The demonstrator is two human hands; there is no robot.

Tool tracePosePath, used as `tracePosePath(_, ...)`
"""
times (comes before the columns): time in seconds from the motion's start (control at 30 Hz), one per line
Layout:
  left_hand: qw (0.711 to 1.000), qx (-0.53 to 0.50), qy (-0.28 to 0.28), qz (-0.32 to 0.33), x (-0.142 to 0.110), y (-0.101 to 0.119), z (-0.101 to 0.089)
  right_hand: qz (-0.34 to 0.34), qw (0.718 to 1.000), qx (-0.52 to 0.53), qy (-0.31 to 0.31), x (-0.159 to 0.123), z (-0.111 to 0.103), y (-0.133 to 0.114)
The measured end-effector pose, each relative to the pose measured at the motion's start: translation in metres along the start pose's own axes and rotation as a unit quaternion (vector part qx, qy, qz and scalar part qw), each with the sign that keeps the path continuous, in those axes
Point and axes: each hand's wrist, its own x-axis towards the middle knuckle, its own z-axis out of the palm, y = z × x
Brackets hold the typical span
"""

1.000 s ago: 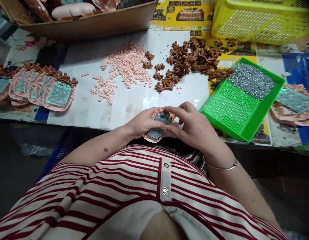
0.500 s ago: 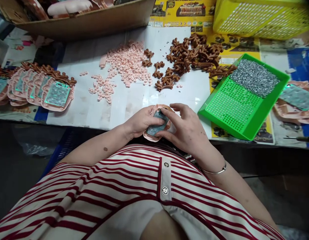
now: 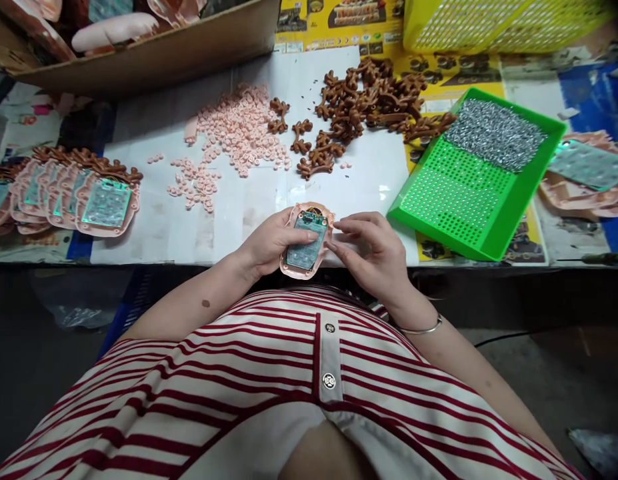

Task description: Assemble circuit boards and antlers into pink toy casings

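Note:
My left hand [image 3: 271, 241] is closed round a pink plastic shell half [image 3: 297, 270], its thumb lying across the grey-green circuit board [image 3: 303, 250] seated inside. Thin wires show at the top end of the board. My right hand [image 3: 373, 252] is at the shell's right edge, with thumb and forefinger apart; whether the tips touch the rim I cannot tell. Past the shell on the white sheet lie a heap of small pink plastic pieces [image 3: 243, 130] and a pile of brown antler-shaped parts [image 3: 356, 107].
A green basket [image 3: 496, 250] of small metal screws [image 3: 499, 133] stands to the right. Shells with boards [image 3: 106, 203] line the left; more shells [image 3: 583, 170] lie far right. A cardboard box [image 3: 153, 57] and a yellow basket [image 3: 489, 30] stand at the back.
My right hand has drawn back from over the board to the shell's right side, uncovering the board and wires. My left hand keeps its hold. The whole view has shifted slightly.

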Motion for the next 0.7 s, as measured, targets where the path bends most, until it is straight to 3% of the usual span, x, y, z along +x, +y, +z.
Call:
tracePosePath(0.23,1.000,0.000,0.026,-0.002,0.001,-0.001,-0.001,-0.094,0.994,-0.046,-0.008,-0.008,0.008,0.007)
tracePosePath(0.47,0.998,-0.002,0.054,-0.016,0.004,0.003,0.002,-0.051,0.998,-0.008,-0.022,-0.010,0.009,0.013)
tracePosePath(0.7,0.999,0.005,0.046,-0.007,0.004,0.003,0.002,-0.064,0.998,0.005,-0.029,-0.009,0.008,0.014)
